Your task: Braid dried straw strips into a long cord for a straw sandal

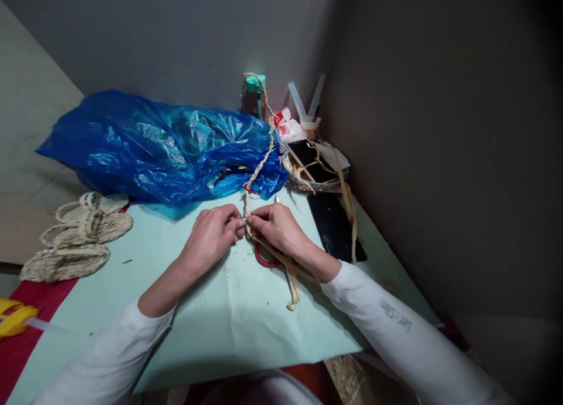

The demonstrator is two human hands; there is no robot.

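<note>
Braided cord (260,168), pinched; basket (317,187) (phone (307,154) inside)

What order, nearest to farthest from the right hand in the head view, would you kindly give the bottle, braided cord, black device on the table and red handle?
1. Braided cord, touching the right hand.
2. Red handle, just below it.
3. Black device, on its right.
4. Bottle, at the back.
</note>
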